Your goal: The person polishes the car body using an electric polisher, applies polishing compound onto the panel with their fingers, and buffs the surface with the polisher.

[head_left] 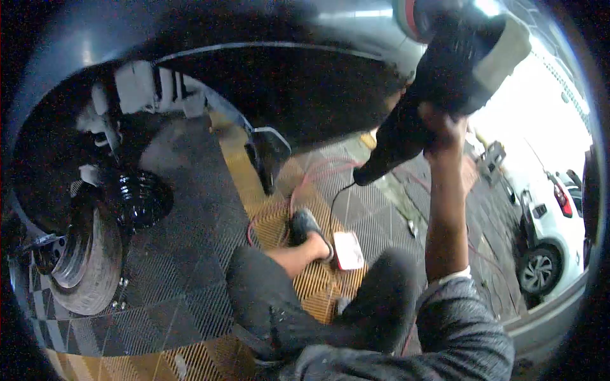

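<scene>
My right hand is wrapped round the body of a dark corded power polisher, raised at the upper right. The polisher's head, with a reddish pad edge, is up against or very near the dark glossy car body panel; exact contact is unclear. A light-coloured part shows on the tool's far end. Its black cord hangs from the narrow rear end. A small skin-coloured patch beside the tool may be part of my left hand, but its fingers cannot be made out.
Below the panel, the wheel arch is open, with a spring or boot part and a detached wheel on the tiled floor. Red hose and a white-and-red box lie by my foot. A white car stands at right.
</scene>
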Demonstrator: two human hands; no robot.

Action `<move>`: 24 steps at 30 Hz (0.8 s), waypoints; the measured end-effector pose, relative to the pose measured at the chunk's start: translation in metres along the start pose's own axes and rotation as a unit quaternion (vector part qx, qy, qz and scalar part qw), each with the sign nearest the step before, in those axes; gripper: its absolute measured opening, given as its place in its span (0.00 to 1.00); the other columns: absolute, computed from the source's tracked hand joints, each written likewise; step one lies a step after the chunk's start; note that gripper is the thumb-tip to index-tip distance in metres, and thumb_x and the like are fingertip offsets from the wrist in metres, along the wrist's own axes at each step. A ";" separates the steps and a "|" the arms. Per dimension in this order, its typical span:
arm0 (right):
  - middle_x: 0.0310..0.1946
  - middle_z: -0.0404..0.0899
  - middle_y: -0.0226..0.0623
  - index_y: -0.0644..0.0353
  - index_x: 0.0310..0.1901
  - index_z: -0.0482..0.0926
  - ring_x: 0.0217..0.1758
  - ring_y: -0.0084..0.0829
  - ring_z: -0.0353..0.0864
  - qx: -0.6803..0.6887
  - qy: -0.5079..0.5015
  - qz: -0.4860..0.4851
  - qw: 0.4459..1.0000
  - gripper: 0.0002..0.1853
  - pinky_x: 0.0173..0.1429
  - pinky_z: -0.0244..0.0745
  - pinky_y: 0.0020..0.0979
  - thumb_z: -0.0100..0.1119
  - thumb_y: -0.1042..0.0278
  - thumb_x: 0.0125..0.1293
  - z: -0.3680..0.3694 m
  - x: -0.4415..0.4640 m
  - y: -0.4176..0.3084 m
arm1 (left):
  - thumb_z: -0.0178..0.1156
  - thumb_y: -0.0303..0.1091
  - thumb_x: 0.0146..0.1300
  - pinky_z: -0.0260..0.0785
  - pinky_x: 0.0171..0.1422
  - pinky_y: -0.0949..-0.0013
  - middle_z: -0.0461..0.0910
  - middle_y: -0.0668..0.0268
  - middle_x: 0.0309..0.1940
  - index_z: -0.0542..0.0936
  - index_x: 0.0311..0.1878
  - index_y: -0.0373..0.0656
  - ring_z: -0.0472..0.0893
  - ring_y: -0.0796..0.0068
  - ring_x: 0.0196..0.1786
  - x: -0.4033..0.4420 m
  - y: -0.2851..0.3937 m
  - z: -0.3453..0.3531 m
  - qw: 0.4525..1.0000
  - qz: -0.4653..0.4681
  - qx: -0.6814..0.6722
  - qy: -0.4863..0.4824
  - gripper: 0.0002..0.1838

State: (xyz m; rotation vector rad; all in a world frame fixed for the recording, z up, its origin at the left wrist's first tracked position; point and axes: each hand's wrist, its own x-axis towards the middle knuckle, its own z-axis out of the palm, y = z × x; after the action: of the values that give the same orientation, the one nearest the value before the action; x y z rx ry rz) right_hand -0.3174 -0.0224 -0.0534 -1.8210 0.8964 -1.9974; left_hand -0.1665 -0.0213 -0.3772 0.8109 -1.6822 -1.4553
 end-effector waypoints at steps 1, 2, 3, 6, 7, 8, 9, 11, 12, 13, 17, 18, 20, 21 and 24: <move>0.50 0.83 0.38 0.66 0.56 0.76 0.51 0.35 0.82 0.004 -0.012 -0.029 1.000 0.35 0.60 0.77 0.40 0.75 0.73 0.41 -0.010 -0.007 0.005 | 0.64 0.42 0.67 0.73 0.43 0.72 0.84 0.63 0.39 0.82 0.51 0.39 0.80 0.76 0.36 0.012 -0.004 0.006 1.000 0.002 0.005 0.008 0.17; 0.52 0.82 0.39 0.67 0.57 0.76 0.52 0.35 0.82 0.005 -0.020 -0.050 0.999 0.37 0.62 0.77 0.40 0.75 0.74 0.39 -0.021 -0.013 0.015 | 0.64 0.42 0.67 0.73 0.43 0.72 0.84 0.63 0.39 0.82 0.51 0.39 0.80 0.75 0.36 0.020 -0.009 0.011 1.000 0.002 0.009 0.014 0.17; 0.52 0.82 0.39 0.67 0.57 0.76 0.52 0.35 0.82 0.012 -0.018 -0.056 0.998 0.37 0.62 0.77 0.40 0.75 0.74 0.39 -0.031 -0.027 0.024 | 0.65 0.41 0.67 0.73 0.43 0.72 0.84 0.63 0.39 0.82 0.51 0.39 0.80 0.75 0.36 0.023 -0.012 0.016 1.000 0.003 0.011 0.018 0.17; 0.49 0.83 0.44 0.67 0.61 0.73 0.53 0.39 0.83 -0.015 0.015 -0.011 1.000 0.41 0.62 0.77 0.41 0.76 0.68 0.40 -0.078 -0.095 0.042 | 0.65 0.41 0.67 0.73 0.43 0.71 0.84 0.62 0.39 0.82 0.51 0.38 0.80 0.74 0.36 0.027 -0.016 0.023 0.999 0.019 0.023 0.016 0.17; 0.50 0.83 0.43 0.67 0.61 0.74 0.53 0.39 0.83 -0.088 0.008 0.008 0.996 0.40 0.62 0.77 0.41 0.75 0.68 0.40 -0.087 -0.111 0.035 | 0.65 0.41 0.67 0.74 0.43 0.71 0.84 0.61 0.39 0.82 0.50 0.38 0.81 0.74 0.37 0.030 -0.014 0.026 0.999 0.028 0.022 0.017 0.17; 0.50 0.83 0.43 0.67 0.61 0.74 0.53 0.39 0.83 -0.162 -0.004 0.025 0.986 0.40 0.62 0.76 0.41 0.75 0.69 0.41 -0.093 -0.128 0.020 | 0.65 0.40 0.67 0.74 0.43 0.71 0.84 0.61 0.39 0.82 0.50 0.38 0.81 0.74 0.37 0.027 -0.012 0.032 0.999 0.037 0.021 0.013 0.17; 0.50 0.83 0.42 0.67 0.60 0.74 0.53 0.37 0.83 -0.164 -0.002 0.040 0.986 0.39 0.62 0.76 0.40 0.75 0.68 0.41 -0.091 -0.139 0.005 | 0.65 0.40 0.66 0.74 0.43 0.71 0.84 0.61 0.39 0.82 0.50 0.38 0.81 0.74 0.37 0.024 -0.009 0.031 0.999 0.047 0.018 0.011 0.17; 0.50 0.83 0.42 0.67 0.60 0.74 0.53 0.37 0.83 -0.162 0.023 0.056 0.985 0.39 0.61 0.76 0.40 0.75 0.68 0.41 -0.098 -0.154 -0.003 | 0.65 0.40 0.66 0.74 0.44 0.70 0.84 0.60 0.39 0.82 0.50 0.37 0.81 0.73 0.37 0.014 -0.009 0.033 0.998 0.054 0.013 0.008 0.16; 0.49 0.83 0.41 0.67 0.60 0.74 0.53 0.37 0.83 -0.157 0.049 0.071 0.984 0.38 0.61 0.76 0.39 0.74 0.69 0.42 -0.098 -0.161 -0.007 | 0.66 0.40 0.66 0.74 0.44 0.70 0.85 0.60 0.39 0.82 0.50 0.37 0.81 0.73 0.37 0.008 -0.009 0.032 0.998 0.058 0.014 0.003 0.16; 0.47 0.82 0.40 0.66 0.57 0.76 0.50 0.36 0.83 -0.155 0.086 0.064 0.982 0.34 0.58 0.77 0.38 0.72 0.69 0.43 -0.093 -0.163 -0.011 | 0.66 0.39 0.66 0.74 0.44 0.70 0.85 0.60 0.39 0.82 0.50 0.37 0.82 0.72 0.37 0.001 -0.008 0.029 0.998 0.060 0.015 -0.001 0.16; 0.44 0.82 0.37 0.66 0.52 0.79 0.44 0.33 0.81 -0.178 0.096 0.049 0.978 0.27 0.53 0.76 0.35 0.69 0.67 0.47 -0.073 -0.139 -0.040 | 0.66 0.39 0.66 0.75 0.44 0.69 0.85 0.59 0.39 0.83 0.50 0.36 0.82 0.71 0.38 -0.031 -0.010 0.019 0.998 0.060 0.014 -0.015 0.16; 0.44 0.82 0.37 0.66 0.52 0.79 0.44 0.33 0.81 -0.181 0.091 0.042 0.978 0.27 0.53 0.76 0.35 0.69 0.67 0.47 -0.068 -0.130 -0.046 | 0.66 0.38 0.66 0.75 0.44 0.69 0.85 0.59 0.39 0.83 0.50 0.36 0.82 0.71 0.38 -0.045 -0.017 0.009 0.999 0.049 0.015 -0.013 0.16; 0.44 0.82 0.36 0.66 0.53 0.79 0.44 0.32 0.81 -0.209 0.081 0.016 0.974 0.28 0.53 0.76 0.35 0.70 0.66 0.47 -0.061 -0.111 -0.051 | 0.66 0.38 0.65 0.75 0.44 0.69 0.85 0.58 0.39 0.83 0.50 0.36 0.83 0.70 0.38 -0.079 -0.033 -0.012 0.999 0.025 0.018 -0.007 0.16; 0.39 0.86 0.38 0.67 0.48 0.81 0.39 0.32 0.86 -0.207 0.061 -0.026 0.976 0.25 0.48 0.81 0.35 0.75 0.68 0.47 -0.065 -0.102 -0.050 | 0.67 0.38 0.65 0.76 0.45 0.68 0.85 0.58 0.39 0.83 0.49 0.36 0.83 0.70 0.38 -0.097 -0.046 -0.026 1.000 -0.001 0.021 0.002 0.16; 0.47 0.83 0.38 0.67 0.55 0.78 0.48 0.33 0.82 -0.252 0.024 -0.066 0.965 0.31 0.56 0.76 0.35 0.71 0.68 0.47 -0.079 -0.092 -0.022 | 0.67 0.37 0.65 0.76 0.45 0.68 0.86 0.57 0.40 0.83 0.49 0.35 0.84 0.69 0.39 -0.160 -0.089 -0.062 0.993 -0.110 0.021 0.046 0.16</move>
State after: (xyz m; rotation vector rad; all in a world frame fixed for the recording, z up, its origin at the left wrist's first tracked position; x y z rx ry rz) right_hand -0.3757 0.0694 -0.1125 -2.1440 1.4388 -2.0282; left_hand -0.0322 0.0689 -0.4824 1.1003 -1.5979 -1.5081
